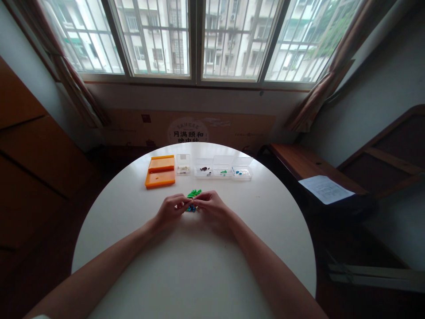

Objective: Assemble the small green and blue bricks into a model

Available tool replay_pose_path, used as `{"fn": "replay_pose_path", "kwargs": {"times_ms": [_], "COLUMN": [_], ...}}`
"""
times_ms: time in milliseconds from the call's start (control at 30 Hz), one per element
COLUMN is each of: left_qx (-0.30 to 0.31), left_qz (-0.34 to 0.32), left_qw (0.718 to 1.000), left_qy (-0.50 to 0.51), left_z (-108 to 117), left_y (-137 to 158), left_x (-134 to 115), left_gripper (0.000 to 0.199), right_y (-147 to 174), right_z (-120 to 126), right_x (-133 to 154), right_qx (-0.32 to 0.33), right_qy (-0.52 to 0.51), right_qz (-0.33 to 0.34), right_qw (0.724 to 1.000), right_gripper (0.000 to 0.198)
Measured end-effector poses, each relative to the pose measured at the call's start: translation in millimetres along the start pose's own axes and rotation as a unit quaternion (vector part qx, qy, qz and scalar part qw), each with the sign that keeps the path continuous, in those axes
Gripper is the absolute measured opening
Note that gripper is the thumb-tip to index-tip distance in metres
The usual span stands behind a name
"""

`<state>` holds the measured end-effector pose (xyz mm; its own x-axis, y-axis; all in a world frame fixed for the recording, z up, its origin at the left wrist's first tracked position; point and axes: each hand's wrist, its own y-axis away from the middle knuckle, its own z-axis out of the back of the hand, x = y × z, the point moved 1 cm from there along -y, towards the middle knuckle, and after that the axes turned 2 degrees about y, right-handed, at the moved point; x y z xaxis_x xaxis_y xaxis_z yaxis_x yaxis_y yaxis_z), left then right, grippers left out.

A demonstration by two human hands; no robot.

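Over the white round table, my left hand and my right hand meet with their fingertips pinched together. Between them is a small piece, too tiny to name. Right behind and beneath the fingers is a small cluster of bright green and blue toy-brick pieces, partly covered by the hands. I cannot tell whether the fingers touch this cluster or only hover at it. Both hands are closed, thumbs against forefingers.
An open orange plastic case lies beyond my left hand. Beside it stand a small clear box with pale bits and a clear compartment box holding brown, green and blue pieces. A wooden bench with a paper sheet stands right.
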<state>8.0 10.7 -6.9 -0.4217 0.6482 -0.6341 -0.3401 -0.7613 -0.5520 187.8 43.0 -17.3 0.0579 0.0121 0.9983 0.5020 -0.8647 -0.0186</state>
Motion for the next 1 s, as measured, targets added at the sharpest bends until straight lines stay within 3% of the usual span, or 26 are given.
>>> {"fn": "replay_pose_path", "kwargs": {"times_ms": [1000], "left_qx": [0.001], "left_qz": [-0.001], "left_qw": [1.0], "left_qy": [0.004], "left_z": [-0.2], "left_y": [0.1], "left_x": [-1.1], "left_gripper": [0.018], "right_y": [-1.1], "right_z": [1.3], "right_x": [-2.3], "right_qx": [-0.001], "right_qy": [0.011], "right_qz": [0.007], "right_qw": [1.0], "right_gripper": [0.037]}}
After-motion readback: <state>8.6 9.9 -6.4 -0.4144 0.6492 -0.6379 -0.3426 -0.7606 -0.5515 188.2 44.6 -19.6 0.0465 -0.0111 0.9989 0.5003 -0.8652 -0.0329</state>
